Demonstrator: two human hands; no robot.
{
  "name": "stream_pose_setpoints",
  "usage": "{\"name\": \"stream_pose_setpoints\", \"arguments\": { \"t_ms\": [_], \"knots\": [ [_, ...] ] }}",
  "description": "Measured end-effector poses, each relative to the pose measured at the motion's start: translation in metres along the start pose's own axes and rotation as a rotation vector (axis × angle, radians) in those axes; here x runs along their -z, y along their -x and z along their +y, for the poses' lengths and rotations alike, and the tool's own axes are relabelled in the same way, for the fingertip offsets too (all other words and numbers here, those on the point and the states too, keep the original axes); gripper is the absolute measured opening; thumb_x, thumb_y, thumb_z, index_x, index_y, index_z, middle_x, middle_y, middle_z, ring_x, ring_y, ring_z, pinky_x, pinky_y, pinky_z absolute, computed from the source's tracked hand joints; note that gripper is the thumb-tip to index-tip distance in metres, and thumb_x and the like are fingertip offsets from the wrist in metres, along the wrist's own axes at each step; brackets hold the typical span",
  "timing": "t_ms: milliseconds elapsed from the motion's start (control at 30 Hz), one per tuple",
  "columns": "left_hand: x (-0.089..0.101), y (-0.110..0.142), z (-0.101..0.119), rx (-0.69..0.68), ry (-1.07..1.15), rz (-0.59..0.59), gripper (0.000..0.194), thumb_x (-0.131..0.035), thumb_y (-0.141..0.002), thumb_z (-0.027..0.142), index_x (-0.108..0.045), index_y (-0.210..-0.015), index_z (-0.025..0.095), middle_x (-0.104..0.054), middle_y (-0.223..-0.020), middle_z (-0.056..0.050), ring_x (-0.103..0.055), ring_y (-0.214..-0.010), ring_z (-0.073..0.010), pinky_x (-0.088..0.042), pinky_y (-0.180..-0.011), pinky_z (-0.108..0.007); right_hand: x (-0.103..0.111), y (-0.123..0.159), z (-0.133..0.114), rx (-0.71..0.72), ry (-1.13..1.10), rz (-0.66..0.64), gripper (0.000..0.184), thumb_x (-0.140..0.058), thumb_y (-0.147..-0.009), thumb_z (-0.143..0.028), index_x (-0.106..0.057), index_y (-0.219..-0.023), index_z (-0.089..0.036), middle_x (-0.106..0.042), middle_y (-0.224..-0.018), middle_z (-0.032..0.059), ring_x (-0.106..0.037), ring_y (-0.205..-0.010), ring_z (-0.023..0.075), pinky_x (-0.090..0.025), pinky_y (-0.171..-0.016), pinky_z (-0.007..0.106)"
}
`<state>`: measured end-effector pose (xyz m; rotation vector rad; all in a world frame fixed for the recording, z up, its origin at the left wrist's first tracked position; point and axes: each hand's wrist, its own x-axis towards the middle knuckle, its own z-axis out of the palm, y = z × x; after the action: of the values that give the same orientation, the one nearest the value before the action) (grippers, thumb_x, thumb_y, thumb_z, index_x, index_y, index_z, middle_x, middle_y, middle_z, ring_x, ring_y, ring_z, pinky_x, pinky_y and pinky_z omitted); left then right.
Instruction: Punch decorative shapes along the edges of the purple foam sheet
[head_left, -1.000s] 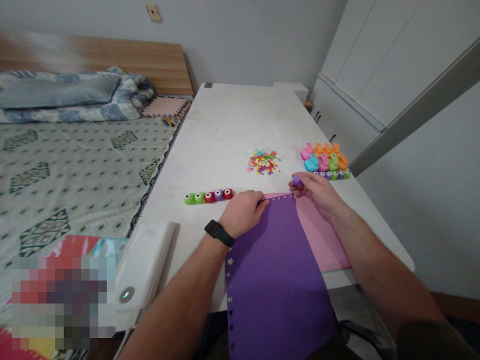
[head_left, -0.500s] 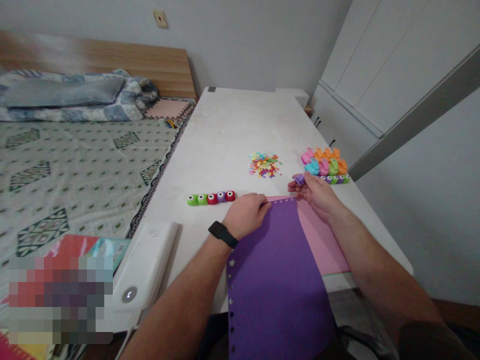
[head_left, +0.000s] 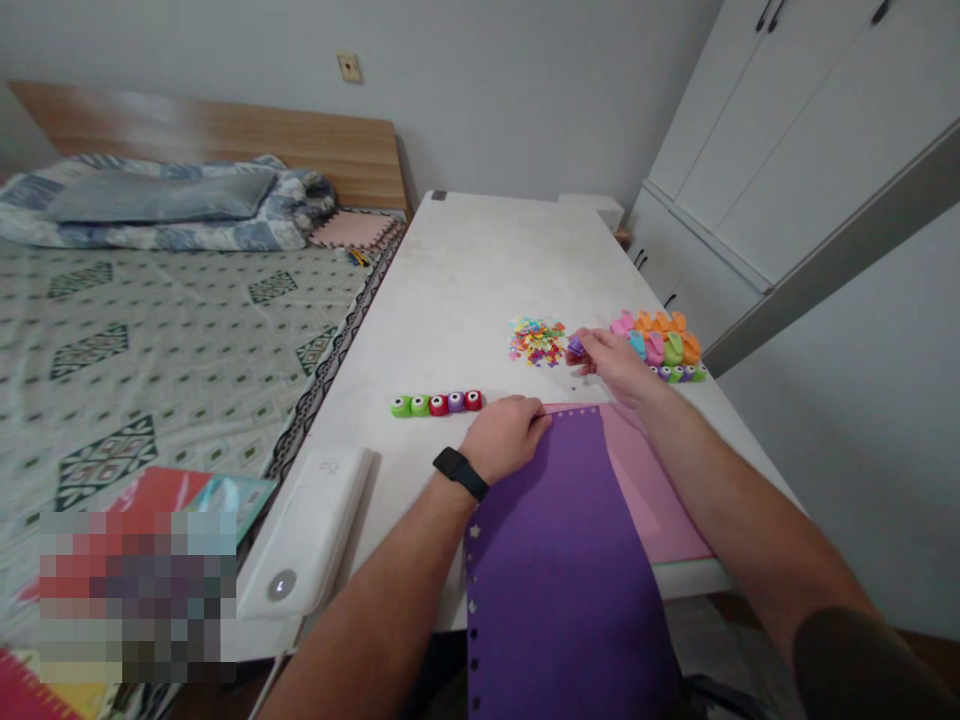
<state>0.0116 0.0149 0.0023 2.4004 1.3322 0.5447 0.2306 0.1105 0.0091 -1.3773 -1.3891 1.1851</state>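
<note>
So the right hand [head_left: 619,365] had just come away from the top right corner of the purple sheet [head_left: 562,540] and swung further up the table [head_left: 487,260], ending right beside the confetti pile [head_left: 536,340]. Its thumb and fingers were closed around a small purple craft punch [head_left: 576,345], so that punch was fully off the paper. My read: no cutting at that instant, more of a break between punches. A tiny dark speck [head_left: 574,388] sat between that hand and the sheet; too small to tell if it was a cut-out.

The left hand [head_left: 506,440] hadn't budged, thumb and fingers pinched together on the sheet's top edge. Holes ran along that edge to the right corner and down the left side. The sheet partly covered a pink sheet [head_left: 660,500] and hung over the table's near edge.

Elsewhere, five mini punches [head_left: 439,403] stood in a row toward the table's left edge, and a cluster of lever punches [head_left: 673,348] sat by the right edge.
</note>
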Motion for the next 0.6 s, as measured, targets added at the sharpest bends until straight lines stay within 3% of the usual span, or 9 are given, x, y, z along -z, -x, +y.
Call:
{"name": "stream_pose_setpoints", "arguments": {
  "t_ms": [233, 400, 600],
  "knots": [
    [0.000, 0.001, 0.002, 0.004, 0.004, -0.018, 0.030, -0.049, -0.101, 0.036, -0.071, -0.092, 0.018, -0.073, -0.091, -0.010, -0.068, -0.086, -0.0213, -0.050, -0.080, -0.032, 0.004, 0.015, 0.009, -0.146, 0.167, -0.134, 0.034, -0.062, -0.094, -0.052, -0.066, -0.088, -0.019, -0.074, -0.085, 0.0081, -0.070, -0.070, 0.0168, -0.049, -0.053, 0.025],
    [0.000, 0.001, 0.002, 0.015, 0.002, -0.023, 0.030, -0.049, -0.101, 0.036, -0.071, -0.092, 0.018, -0.074, -0.091, -0.010, -0.068, -0.087, -0.0213, -0.050, -0.081, -0.032, -0.006, -0.002, 0.016, 0.077, 0.067, -0.006, 0.034, -0.063, -0.093, -0.054, -0.068, -0.098, -0.021, -0.075, -0.094, 0.0054, -0.069, -0.084, 0.0153, -0.052, -0.065, 0.023],
    [0.001, 0.000, 0.002, 0.003, 0.009, -0.025, 0.030, -0.049, -0.102, 0.036, -0.071, -0.092, 0.018, -0.074, -0.091, -0.010, -0.068, -0.086, -0.0210, -0.050, -0.080, -0.032, 0.005, -0.006, 0.018, 0.033, 0.149, 0.105, 0.037, -0.059, -0.094, -0.056, -0.066, -0.096, -0.020, -0.073, -0.089, 0.0061, -0.068, -0.078, 0.0157, -0.051, -0.060, 0.024]
  ]
}}
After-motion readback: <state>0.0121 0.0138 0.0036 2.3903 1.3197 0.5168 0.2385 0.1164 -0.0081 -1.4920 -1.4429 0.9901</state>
